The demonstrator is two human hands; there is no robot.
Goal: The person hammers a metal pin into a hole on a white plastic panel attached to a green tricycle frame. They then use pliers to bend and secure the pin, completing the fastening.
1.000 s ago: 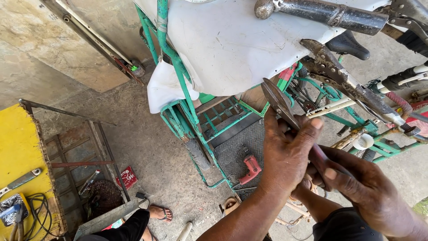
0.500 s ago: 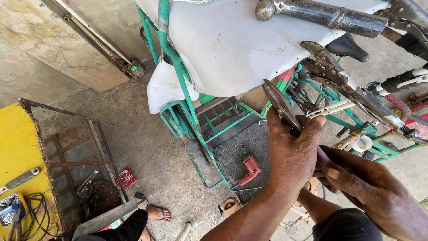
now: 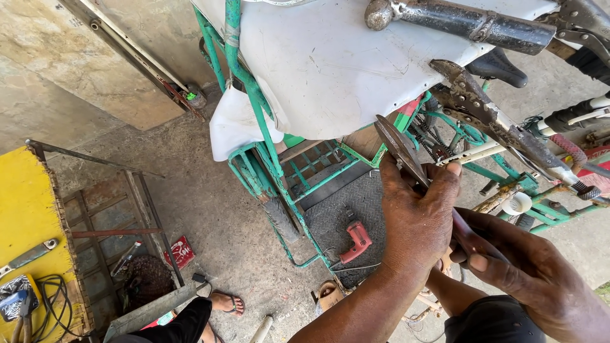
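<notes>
Left hand point(image 3: 416, 219) is wrapped tight round the head of an angle grinder, thumb up by the dark cutting disc point(image 3: 399, 150), which sticks out edge-on over the green cart frame point(image 3: 267, 146). Right hand point(image 3: 508, 267) clamps the tool's reddish body point(image 3: 460, 230), fingers fully closed. Looks like the disc is being set or tightened, prob. mid-step; next move calls for steadying the disc w/ one hand while turning. Grinder body mostly hidden under both hands; can't tell if a spanner's in there. Red drill point(image 3: 357, 240) lies on the floor below.
</notes>
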